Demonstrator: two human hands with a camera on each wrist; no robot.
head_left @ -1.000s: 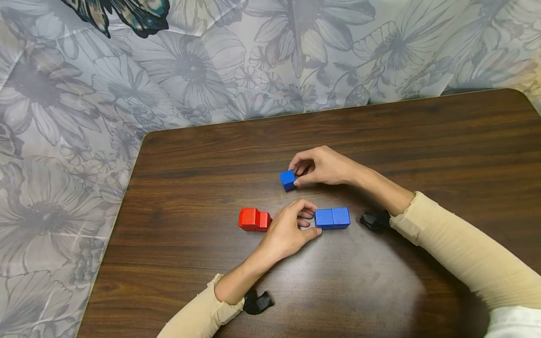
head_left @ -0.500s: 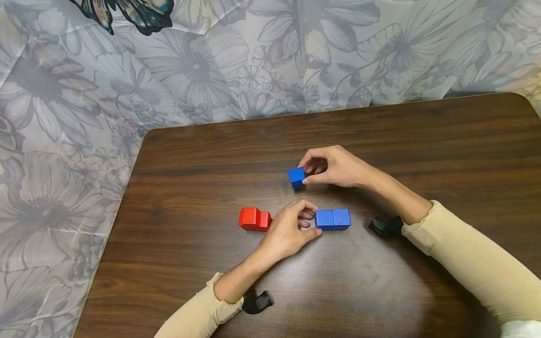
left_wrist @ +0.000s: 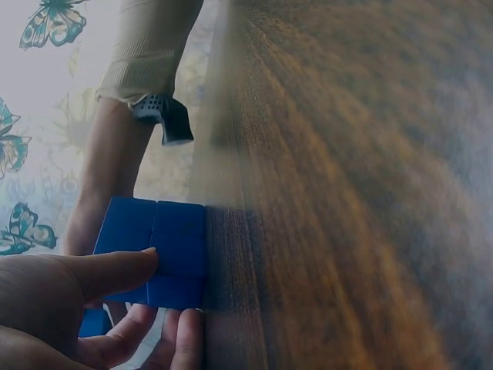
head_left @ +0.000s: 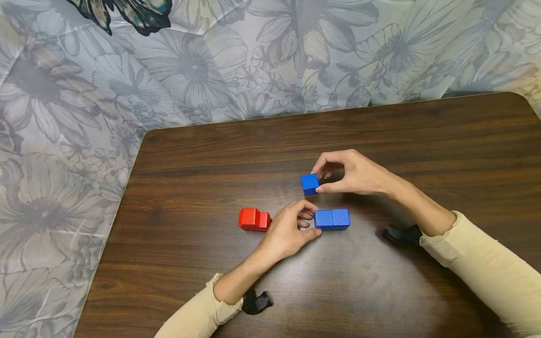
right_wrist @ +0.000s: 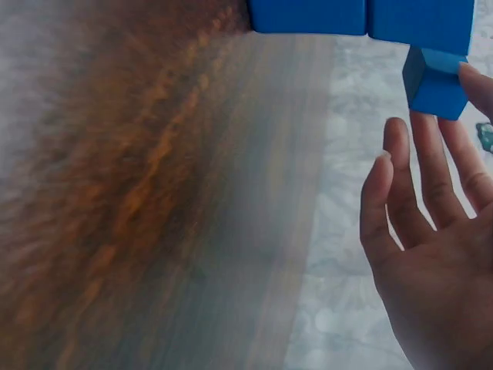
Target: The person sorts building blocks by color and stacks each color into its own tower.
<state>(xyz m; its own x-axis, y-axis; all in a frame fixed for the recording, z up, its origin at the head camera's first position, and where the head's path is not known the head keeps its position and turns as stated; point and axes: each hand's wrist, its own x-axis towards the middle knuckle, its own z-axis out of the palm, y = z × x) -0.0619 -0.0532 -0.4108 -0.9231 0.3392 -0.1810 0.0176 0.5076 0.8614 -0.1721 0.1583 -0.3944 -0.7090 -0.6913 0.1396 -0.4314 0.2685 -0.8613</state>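
My left hand (head_left: 287, 230) steadies a stack of blue blocks (head_left: 332, 218) at its left end, thumb on the near side and fingers on the far side. In the left wrist view, the stack (left_wrist: 181, 239) shows two layers of blocks side by side, with the thumb across its face. Beyond it, my right hand (head_left: 361, 173) pinches a single blue cube (head_left: 309, 182) between thumb and fingertips. In the right wrist view, that cube (right_wrist: 437, 89) appears in the fingers, below the larger blue blocks (right_wrist: 308, 14). Red blocks (head_left: 248, 218) sit left of my left hand, one taller than the other.
The dark wooden table (head_left: 177, 263) spreads out around the blocks. A floral cloth (head_left: 190, 65) hangs behind its far edge. Black straps sit at both wrists, the left strap (head_left: 256, 302) and the right strap (head_left: 401, 234) close over the tabletop.
My right hand has moved to the right and slightly nearer with the blue cube, coming over beyond the blue stack's left end. The left hand, stack and red blocks stay in place.
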